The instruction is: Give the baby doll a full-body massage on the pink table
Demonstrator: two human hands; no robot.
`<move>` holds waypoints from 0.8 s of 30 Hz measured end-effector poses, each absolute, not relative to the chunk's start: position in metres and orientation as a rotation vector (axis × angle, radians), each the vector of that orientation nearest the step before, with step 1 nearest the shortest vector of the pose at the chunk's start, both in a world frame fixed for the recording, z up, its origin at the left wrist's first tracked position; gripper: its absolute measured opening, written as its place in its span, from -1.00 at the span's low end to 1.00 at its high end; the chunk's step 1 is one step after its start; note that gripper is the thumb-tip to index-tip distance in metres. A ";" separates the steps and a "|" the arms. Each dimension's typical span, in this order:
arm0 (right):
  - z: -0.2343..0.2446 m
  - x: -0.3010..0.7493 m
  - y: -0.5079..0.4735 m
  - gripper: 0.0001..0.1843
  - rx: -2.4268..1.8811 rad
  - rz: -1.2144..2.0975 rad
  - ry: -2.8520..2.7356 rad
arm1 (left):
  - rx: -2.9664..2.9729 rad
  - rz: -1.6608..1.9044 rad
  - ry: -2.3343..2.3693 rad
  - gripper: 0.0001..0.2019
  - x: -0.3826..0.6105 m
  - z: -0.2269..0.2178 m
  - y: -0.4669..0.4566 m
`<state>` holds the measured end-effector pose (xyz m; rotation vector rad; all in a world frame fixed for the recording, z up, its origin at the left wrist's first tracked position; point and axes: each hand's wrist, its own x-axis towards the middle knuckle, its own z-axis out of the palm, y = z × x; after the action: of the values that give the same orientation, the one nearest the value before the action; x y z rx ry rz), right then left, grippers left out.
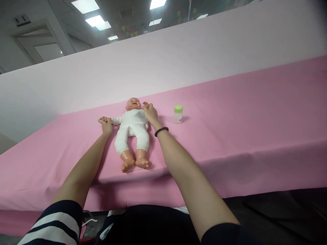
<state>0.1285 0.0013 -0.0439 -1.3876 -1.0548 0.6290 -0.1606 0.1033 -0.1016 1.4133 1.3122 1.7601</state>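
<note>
A baby doll with a white cloth body lies on its back, its head toward the wall and its bare feet toward me. My left hand is closed around the doll's hand on the left, and that arm is stretched out sideways. On the other side, my right hand grips the doll's other arm near the wrist, with the small fingers showing above my grip. That arm is bent up beside the head. A small clear bottle with a green lid stands upright to the right of my right hand, apart from it.
A pink cloth covers the table and hangs over its front edge. Behind it rises a white low wall with glass above. Below the table at the left is a white hanger-like hook.
</note>
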 end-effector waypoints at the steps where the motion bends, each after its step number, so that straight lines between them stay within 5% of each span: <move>1: -0.044 0.129 0.002 -0.72 -1.384 0.632 -1.052 | 1.413 1.763 1.311 -0.51 -0.160 -0.102 0.103; 24: -0.048 0.136 0.005 -0.74 -1.409 0.629 -0.978 | 1.546 1.746 1.355 -0.62 -0.161 -0.101 0.101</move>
<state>0.1363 0.0054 -0.0477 -1.4088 -0.9782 0.6286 -0.1606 0.1007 -0.1012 1.5460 1.3548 1.7458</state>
